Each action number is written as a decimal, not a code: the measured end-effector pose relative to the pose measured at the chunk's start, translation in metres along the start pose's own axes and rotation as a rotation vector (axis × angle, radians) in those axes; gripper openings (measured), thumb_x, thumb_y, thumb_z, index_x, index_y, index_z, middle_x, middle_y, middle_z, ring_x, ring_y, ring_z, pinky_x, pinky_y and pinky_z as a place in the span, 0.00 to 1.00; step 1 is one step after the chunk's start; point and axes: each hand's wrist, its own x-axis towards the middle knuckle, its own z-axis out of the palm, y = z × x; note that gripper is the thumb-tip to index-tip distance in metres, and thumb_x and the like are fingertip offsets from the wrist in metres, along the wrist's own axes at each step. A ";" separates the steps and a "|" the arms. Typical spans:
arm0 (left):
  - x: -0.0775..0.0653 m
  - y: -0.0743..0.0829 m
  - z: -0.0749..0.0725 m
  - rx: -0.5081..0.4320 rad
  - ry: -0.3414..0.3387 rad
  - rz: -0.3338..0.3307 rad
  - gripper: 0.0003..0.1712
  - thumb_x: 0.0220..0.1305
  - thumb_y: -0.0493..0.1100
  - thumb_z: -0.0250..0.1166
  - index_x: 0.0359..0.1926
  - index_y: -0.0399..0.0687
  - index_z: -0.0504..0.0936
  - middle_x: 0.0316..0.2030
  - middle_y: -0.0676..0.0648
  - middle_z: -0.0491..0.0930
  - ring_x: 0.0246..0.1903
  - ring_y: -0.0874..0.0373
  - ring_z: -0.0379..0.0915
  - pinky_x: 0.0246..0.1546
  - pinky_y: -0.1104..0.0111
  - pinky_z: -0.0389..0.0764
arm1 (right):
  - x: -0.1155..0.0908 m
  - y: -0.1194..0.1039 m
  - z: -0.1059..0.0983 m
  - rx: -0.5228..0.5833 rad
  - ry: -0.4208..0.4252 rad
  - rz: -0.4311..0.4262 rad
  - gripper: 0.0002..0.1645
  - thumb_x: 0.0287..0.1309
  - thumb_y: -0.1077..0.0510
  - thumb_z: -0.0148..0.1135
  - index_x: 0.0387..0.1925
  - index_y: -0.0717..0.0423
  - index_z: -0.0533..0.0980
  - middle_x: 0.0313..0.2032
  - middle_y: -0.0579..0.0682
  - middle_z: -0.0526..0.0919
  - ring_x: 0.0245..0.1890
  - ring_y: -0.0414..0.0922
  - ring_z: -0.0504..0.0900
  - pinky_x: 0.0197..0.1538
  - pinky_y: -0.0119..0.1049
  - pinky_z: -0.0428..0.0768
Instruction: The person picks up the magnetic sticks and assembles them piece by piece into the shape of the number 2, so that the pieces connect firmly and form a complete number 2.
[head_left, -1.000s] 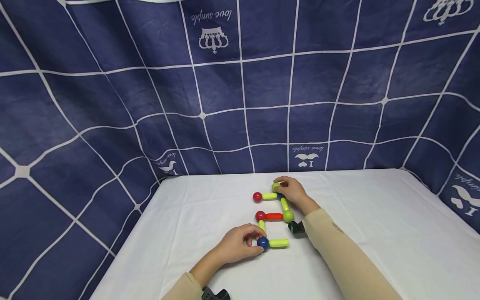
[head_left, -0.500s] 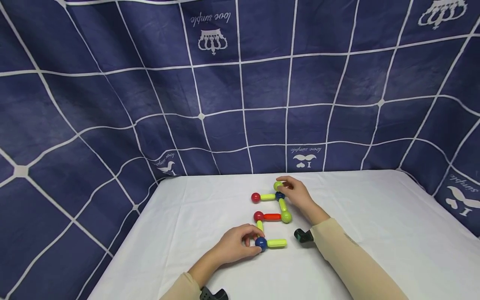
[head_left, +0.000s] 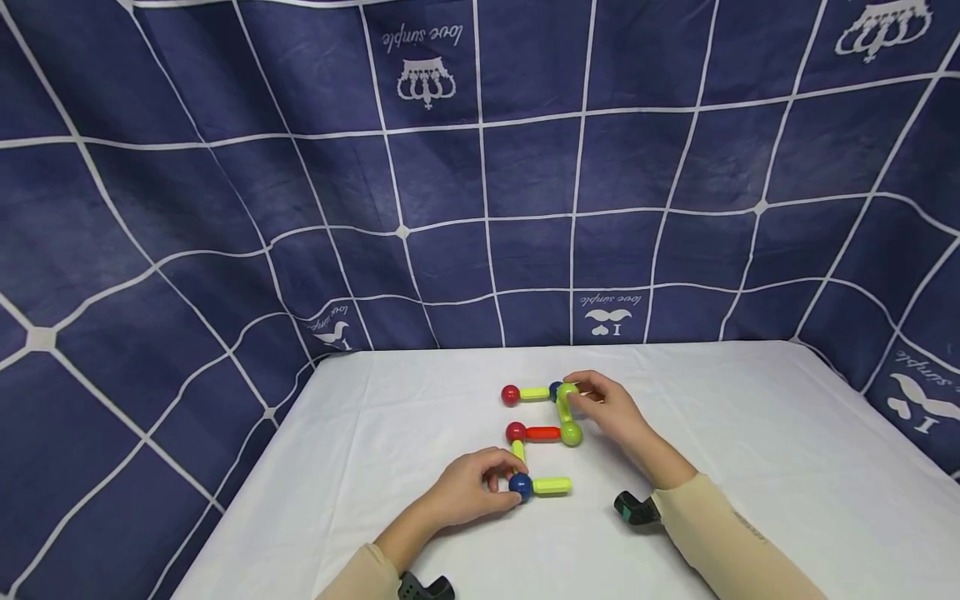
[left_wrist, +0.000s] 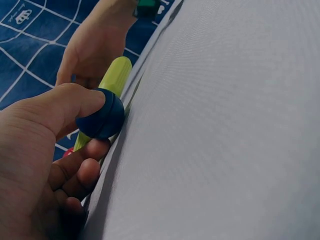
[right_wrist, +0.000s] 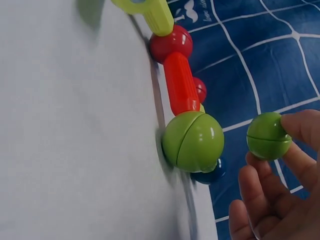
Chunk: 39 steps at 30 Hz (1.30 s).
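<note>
A zigzag chain of balls and sticks lies on the white cloth. My left hand (head_left: pixel 472 492) pinches the near blue ball (head_left: pixel 521 486) between thumb and fingers; a lime stick (head_left: pixel 552 485) juts right from it. Another leads to a red ball (head_left: pixel 516 432), then a red stick (head_left: pixel 543 433) and a green ball (head_left: pixel 571 433). My right hand (head_left: pixel 611 408) holds a loose green ball (right_wrist: pixel 268 135) in its fingertips, apart from the chain in the right wrist view. In the head view it partly covers the far blue ball (head_left: pixel 555 390).
From the far blue ball a lime stick (head_left: pixel 534 392) runs left to a red ball (head_left: pixel 510 395). The white-covered table (head_left: pixel 405 400) meets a blue checked curtain (head_left: pixel 450 258) behind and at the sides. Dark wrist devices (head_left: pixel 636 507) sit on both arms.
My right hand has drawn back toward the near side and slightly right with the green ball, from beyond the far blue ball. The left hand has stayed on the near blue ball.
</note>
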 end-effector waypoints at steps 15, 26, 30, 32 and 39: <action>-0.002 -0.003 -0.003 -0.009 0.007 0.010 0.18 0.56 0.50 0.74 0.48 0.67 0.83 0.35 0.61 0.79 0.30 0.68 0.71 0.31 0.75 0.72 | -0.042 0.012 -0.010 0.049 -0.331 -0.150 0.22 0.62 0.55 0.67 0.56 0.56 0.75 0.46 0.58 0.81 0.26 0.39 0.74 0.29 0.29 0.72; -0.002 -0.004 -0.004 -0.003 0.001 0.012 0.18 0.56 0.51 0.74 0.48 0.68 0.83 0.35 0.62 0.78 0.29 0.69 0.71 0.31 0.75 0.72 | -0.044 0.029 -0.014 0.032 -0.563 -0.206 0.18 0.61 0.57 0.66 0.52 0.56 0.77 0.38 0.48 0.77 0.33 0.37 0.74 0.36 0.27 0.75; -0.001 -0.004 -0.006 -0.014 0.008 0.013 0.18 0.55 0.50 0.75 0.48 0.68 0.83 0.36 0.60 0.79 0.30 0.68 0.71 0.31 0.74 0.72 | -0.043 0.028 -0.018 0.060 -0.630 -0.208 0.18 0.60 0.59 0.67 0.51 0.58 0.75 0.39 0.47 0.77 0.34 0.35 0.73 0.37 0.26 0.75; -0.001 -0.005 -0.006 -0.018 0.006 0.009 0.18 0.55 0.50 0.75 0.48 0.68 0.83 0.36 0.60 0.79 0.30 0.68 0.71 0.32 0.74 0.72 | -0.043 0.028 -0.019 0.057 -0.653 -0.213 0.19 0.59 0.59 0.68 0.50 0.57 0.75 0.37 0.47 0.76 0.33 0.34 0.72 0.36 0.25 0.73; -0.001 -0.005 -0.004 -0.024 -0.003 0.009 0.18 0.55 0.50 0.75 0.48 0.67 0.83 0.36 0.60 0.79 0.31 0.67 0.71 0.32 0.75 0.73 | -0.046 0.030 -0.018 0.029 -0.676 -0.230 0.19 0.55 0.61 0.70 0.48 0.56 0.75 0.33 0.45 0.74 0.29 0.33 0.70 0.32 0.25 0.71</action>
